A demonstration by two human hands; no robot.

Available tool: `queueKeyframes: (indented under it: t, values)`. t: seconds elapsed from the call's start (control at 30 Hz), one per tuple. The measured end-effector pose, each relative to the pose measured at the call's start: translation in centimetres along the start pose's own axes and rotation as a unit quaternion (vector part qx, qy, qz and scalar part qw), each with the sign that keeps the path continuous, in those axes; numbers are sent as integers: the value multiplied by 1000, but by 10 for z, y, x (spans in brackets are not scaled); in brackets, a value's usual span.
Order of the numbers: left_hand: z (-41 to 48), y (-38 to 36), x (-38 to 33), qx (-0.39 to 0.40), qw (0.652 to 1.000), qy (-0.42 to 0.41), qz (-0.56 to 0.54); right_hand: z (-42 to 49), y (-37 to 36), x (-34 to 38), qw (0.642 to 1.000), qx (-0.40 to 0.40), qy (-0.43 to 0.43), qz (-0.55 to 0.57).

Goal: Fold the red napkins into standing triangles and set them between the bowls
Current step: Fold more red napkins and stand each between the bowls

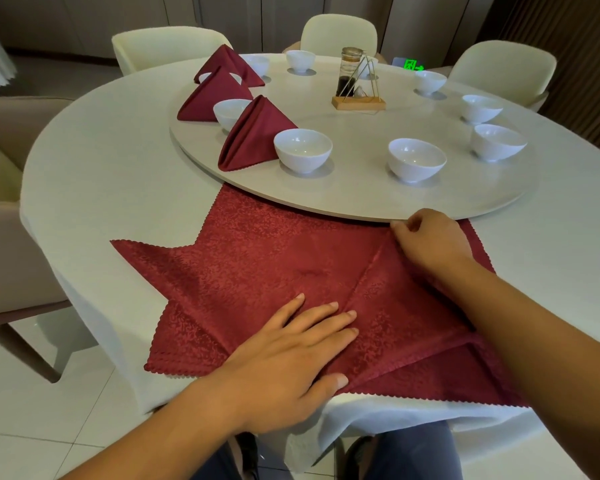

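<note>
The patterned red napkin (274, 271) lies flat at the table's (101, 188) near edge, its far part under the round turntable's (361, 199) rim. The left hand (288, 358) presses it with straight fingers. The right hand (430, 240) pinches a folded corner. Three folded triangles (253, 136) stand between glossy white bowls (303, 150) at far left.

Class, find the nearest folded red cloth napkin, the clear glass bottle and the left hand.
Nearest folded red cloth napkin (253, 135): head view, front face.
Clear glass bottle (347, 72): head view, body.
Left hand (284, 362): head view, hand's back.
</note>
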State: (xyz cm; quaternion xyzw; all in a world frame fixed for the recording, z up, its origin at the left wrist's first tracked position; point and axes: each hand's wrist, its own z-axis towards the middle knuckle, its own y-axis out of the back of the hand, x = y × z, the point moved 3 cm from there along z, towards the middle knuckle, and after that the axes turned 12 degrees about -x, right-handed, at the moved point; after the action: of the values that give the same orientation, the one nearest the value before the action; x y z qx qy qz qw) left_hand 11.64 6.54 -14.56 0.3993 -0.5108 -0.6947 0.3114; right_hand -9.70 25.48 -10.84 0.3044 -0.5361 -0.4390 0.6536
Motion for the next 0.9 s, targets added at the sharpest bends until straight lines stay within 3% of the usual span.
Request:
queueKeyframes:
  t: [0.1, 0.17, 0.3, 0.47, 0.8, 0.9]
  values:
    - [-1, -2, -1, 5, 1000, -10, 29, -43, 26, 18, 991, -14, 127, -44]
    - [-1, -3, 0, -6, 999, -16, 42, -94, 37, 28, 978, -17, 208, -16]
    - [1, -6, 0, 1, 999, -10, 51, -179, 11, 21, 959, 91, 261, -64]
    - [1, -8, 1, 0, 998, -10, 63, -183, -5, -15, 965, 39, 221, -133]
    - [-1, -10, 1, -18, 997, -8, 72, -152, 40, -79, 957, 150, 112, -221]
    - [-1, -10, 1, -20, 997, -10, 70, -145, 51, -56, 972, 100, 111, -180]
